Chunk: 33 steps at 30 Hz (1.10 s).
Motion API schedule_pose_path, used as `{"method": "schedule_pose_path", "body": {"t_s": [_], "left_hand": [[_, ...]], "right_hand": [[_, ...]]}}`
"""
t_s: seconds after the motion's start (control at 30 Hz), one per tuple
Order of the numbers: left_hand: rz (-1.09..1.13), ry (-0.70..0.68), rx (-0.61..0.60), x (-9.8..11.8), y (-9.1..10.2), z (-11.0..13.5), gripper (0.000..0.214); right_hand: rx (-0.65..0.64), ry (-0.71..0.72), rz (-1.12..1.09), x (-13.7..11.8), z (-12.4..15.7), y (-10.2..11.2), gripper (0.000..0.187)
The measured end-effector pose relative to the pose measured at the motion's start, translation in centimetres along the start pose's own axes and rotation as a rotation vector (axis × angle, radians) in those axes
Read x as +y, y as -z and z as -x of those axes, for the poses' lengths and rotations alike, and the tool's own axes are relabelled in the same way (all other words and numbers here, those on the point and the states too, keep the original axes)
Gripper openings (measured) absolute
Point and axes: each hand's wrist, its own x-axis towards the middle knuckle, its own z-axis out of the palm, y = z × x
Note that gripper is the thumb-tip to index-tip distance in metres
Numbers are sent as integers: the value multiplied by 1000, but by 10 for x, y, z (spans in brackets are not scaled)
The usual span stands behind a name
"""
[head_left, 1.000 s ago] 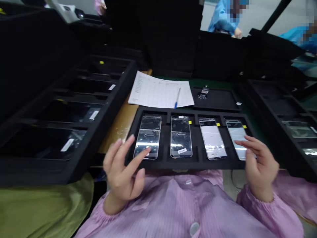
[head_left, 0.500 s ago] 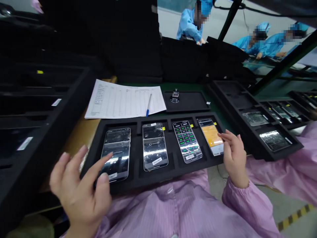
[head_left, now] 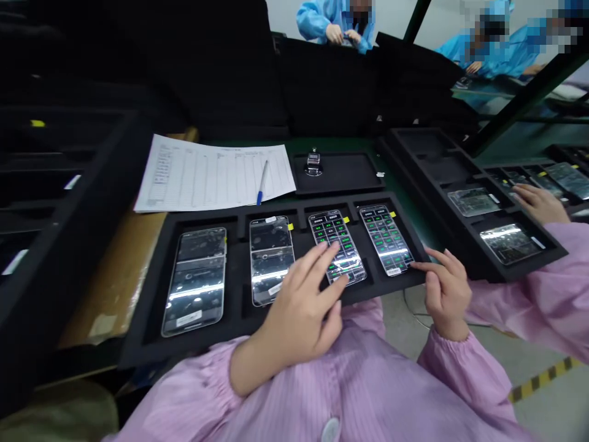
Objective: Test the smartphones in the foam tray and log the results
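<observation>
A blue-tipped pen (head_left: 262,182) lies on a printed sheet (head_left: 197,178) at 10 o'clock, while a metal clip (head_left: 313,163) stands in a small tray (head_left: 347,172) toward 1 o'clock. One worker (head_left: 339,15) in blue appears just past 12, others (head_left: 501,63) at 2. A side tray (head_left: 447,169) holds two glassy panels (head_left: 473,202) at 3 o'clock; striped tape (head_left: 545,379) crosses the floor (head_left: 524,357) at 4 o'clock.

Phone scrns (head_left: 195,282) glossy, glass-like; tray (head_left: 236,270) matt, foam-like; smock (head_left: 368,368) cloth.

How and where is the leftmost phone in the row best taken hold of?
Probably from above, by both long edges around mid-length: the phone lies flat in the tray, screen up, and a gap shows along each long side.
</observation>
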Motion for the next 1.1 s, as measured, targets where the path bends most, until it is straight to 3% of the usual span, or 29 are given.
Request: {"method": "schedule_pose_path", "body": {"t_s": [0.17,0.27,0.33,0.5,0.67,0.9,0.97,1.1], "left_hand": [[32,10,-154,14,-29,-16,38],[29,43,-228,18,-36,-19,39],[46,56,-217,17,-33,-20,44],[3,78,83,7,-2,-12,53],[-181,205,352,-15,36,20,50],[-341,440,947,-63,70,78,36],[-298,554,1004,-71,74,89,32],[-250,691,952,-78,74,102,26]], "right_hand": [[215,4,-51,1,5,0,30],[212,1,-46,1,9,2,30],[205,-6,-26,-1,10,3,30],[252,-148,49,-7,5,-2,24],[310,-205,17,-16,-6,-15,21],[322,-228,-48,-36,-38,-26,17],[287,-227,-65,-40,-47,-30,18],[191,-179,-78,-46,-55,-38,22]]}}
